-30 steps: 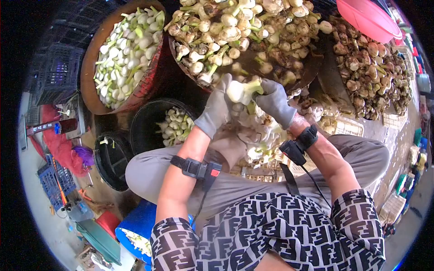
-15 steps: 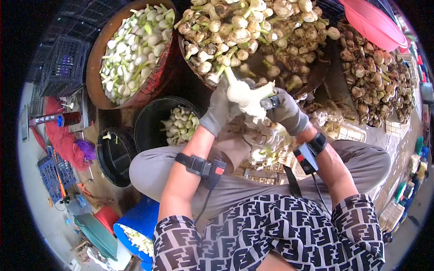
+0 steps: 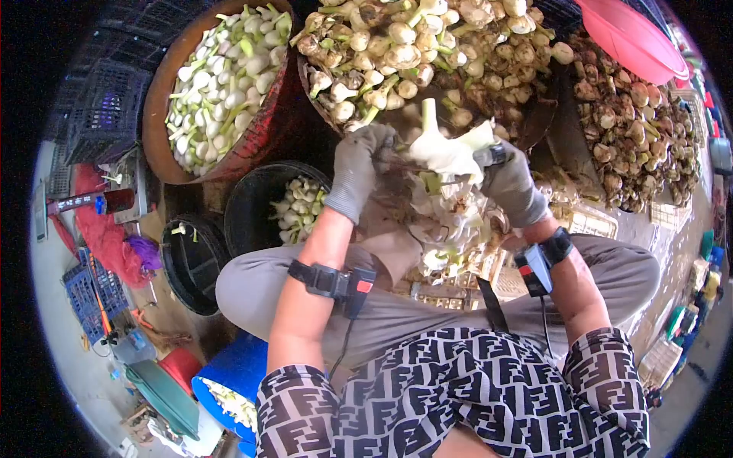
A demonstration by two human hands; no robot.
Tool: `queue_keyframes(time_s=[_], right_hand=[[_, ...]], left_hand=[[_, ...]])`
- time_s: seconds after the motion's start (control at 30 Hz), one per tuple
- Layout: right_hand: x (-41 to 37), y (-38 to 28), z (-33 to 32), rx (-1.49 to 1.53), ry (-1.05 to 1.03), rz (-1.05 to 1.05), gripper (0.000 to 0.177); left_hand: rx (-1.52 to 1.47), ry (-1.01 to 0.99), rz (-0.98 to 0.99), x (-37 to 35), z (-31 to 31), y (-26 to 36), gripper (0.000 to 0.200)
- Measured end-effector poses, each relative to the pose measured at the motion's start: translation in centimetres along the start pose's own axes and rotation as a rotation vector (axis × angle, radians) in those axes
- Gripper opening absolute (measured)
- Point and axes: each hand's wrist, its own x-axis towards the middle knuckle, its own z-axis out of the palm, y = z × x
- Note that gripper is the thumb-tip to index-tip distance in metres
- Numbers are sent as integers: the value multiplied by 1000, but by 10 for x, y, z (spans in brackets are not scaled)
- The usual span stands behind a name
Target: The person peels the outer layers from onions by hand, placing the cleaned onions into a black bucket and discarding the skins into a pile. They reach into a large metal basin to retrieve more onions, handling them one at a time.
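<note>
A white garlic bulb [image 3: 443,153] with a short upright stem and flaring skin hangs between my hands over a heap of peelings. My right hand [image 3: 515,187], in a grey glove, is closed on its right side. A small dark piece [image 3: 490,156] sits at that hand's thumb. Left of the bulb, my gloved left hand [image 3: 356,172] has its fingers curled in, a little apart from the bulb; I cannot tell what is in them. Loose garlic skins [image 3: 450,221] lie below, on and around a cream plastic crate [image 3: 443,296] between my legs.
Ahead is a wide tub [image 3: 305,84] of dirty garlic bulbs. A rusty red drum [image 3: 156,114] holds cleaned bulbs; a black bucket [image 3: 243,202] holds more. At right lies a garlic pile [image 3: 637,130] beneath a pink basin [image 3: 634,38]. A blue bucket [image 3: 248,355] stands lower left.
My hands have moved apart, the left to the left and the right to the right. The bulb went right with my right hand, and its stem now points more upright.
</note>
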Motion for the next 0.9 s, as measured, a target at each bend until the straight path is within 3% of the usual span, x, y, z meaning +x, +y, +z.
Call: queue_keyframes(time_s=[0.03,0.07,0.13,0.23,0.27,0.3,0.4,0.43,0.5,0.53,0.57,0.7,0.77,0.8,0.83,0.9], right_hand=[[3,8,-2,-48,3,-67,15],[0,9,-5,286,-17,140,15],[5,-4,-5,531,-74,344,15],[6,-6,13,407,-210,371,24],[6,-8,19,312,-209,353,23],[6,-12,23,217,-206,336,22],[0,-11,2,309,-152,154,17],[-5,0,-3,115,-102,4,15],[-15,7,-16,-65,-54,-75,13],[-20,-6,-15,245,33,169,13],[-25,7,-27,-107,35,-101,14],[-57,27,-59,-288,32,50,6],[-66,25,-74,-119,-226,-11,12],[-64,16,-72,213,-426,667,19],[-67,17,-68,-220,-623,599,23],[-57,4,-60,-809,-697,111,30]], left_hand=[[70,-8,11,-1,2,-3,30],[141,-22,27,-1,5,-6,30],[193,-13,78,-9,28,6,25],[375,-106,97,-8,32,-4,23],[503,-1,-58,-8,34,-6,16],[409,-1,-60,-8,31,-8,16],[123,-9,-59,-3,21,-15,16],[112,-40,-65,-2,20,-16,18],[85,-101,-71,0,18,-15,21],[27,-161,-27,0,14,-14,24],[-34,-222,14,0,9,-13,27],[-522,-133,-244,-2,5,21,32],[-723,52,-127,18,-22,20,37],[-870,41,-42,20,-31,35,42],[-1013,27,43,21,-36,57,46],[-826,-181,266,15,-48,86,48]])
